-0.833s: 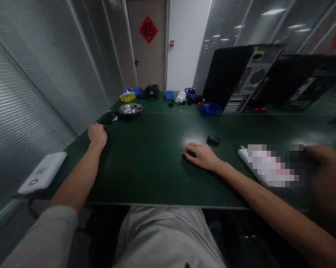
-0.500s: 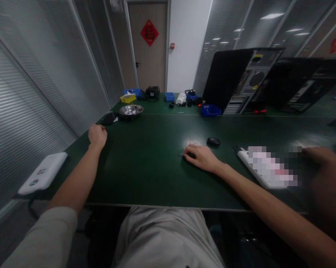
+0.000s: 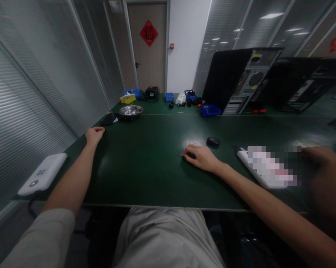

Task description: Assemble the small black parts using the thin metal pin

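Observation:
My left hand (image 3: 94, 135) rests near the table's left edge, just below a flat black object (image 3: 109, 119). Its fingers are pinched together; whatever they hold, if anything, is too small to make out. On the middle of the green table, my right hand (image 3: 202, 157) is closed around a small black object (image 3: 190, 155) with a thin metal tip pointing left. Much of that object is covered by my fingers. A black computer mouse-like oval (image 3: 213, 141) lies just beyond this hand. A metal bowl (image 3: 131, 111) with small pieces inside stands beyond my left hand.
A white device (image 3: 43, 174) lies at the left edge. To the right are a white item with a blurred-out surface (image 3: 254, 173) and another person's hand (image 3: 325, 167). Blue bins (image 3: 210, 110), a yellow tray (image 3: 128, 99) and computer towers (image 3: 240, 80) stand at the back.
My left hand has shifted slightly left, and its fingers have gone from curled to straighter and pinched. My right hand stays where it was, with the black object.

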### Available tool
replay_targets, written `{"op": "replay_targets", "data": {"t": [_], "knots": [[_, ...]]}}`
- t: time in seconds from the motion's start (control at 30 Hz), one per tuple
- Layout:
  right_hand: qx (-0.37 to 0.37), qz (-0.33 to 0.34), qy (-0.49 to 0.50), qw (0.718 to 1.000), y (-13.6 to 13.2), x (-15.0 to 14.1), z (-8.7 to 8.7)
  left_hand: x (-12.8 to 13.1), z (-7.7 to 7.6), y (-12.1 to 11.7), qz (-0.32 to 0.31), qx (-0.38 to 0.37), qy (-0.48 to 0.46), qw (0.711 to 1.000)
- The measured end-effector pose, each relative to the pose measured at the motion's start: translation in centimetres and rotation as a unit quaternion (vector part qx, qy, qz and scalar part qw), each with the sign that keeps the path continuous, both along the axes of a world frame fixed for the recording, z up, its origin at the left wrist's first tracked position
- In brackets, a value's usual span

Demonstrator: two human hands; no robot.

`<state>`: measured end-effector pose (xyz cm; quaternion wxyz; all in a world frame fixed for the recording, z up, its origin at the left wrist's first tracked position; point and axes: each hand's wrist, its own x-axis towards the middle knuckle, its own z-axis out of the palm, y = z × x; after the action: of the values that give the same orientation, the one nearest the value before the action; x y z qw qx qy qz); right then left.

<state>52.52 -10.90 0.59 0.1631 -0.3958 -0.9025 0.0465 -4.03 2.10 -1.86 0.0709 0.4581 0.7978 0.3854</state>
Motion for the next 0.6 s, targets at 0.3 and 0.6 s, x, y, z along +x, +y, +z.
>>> {"op": "replay_targets", "data": {"t": [0.3,0.6], "knots": [[0.006,-0.001,-0.005,1.000,0.09,0.01,-0.16,0.44,0.23,-0.01,-0.001,0.006,0.005,1.000],[-0.003,-0.004,-0.004,1.000,-0.16,-0.07,0.17,-0.12,-0.54,0.75,0.013,0.010,-0.025,1.000]]}}
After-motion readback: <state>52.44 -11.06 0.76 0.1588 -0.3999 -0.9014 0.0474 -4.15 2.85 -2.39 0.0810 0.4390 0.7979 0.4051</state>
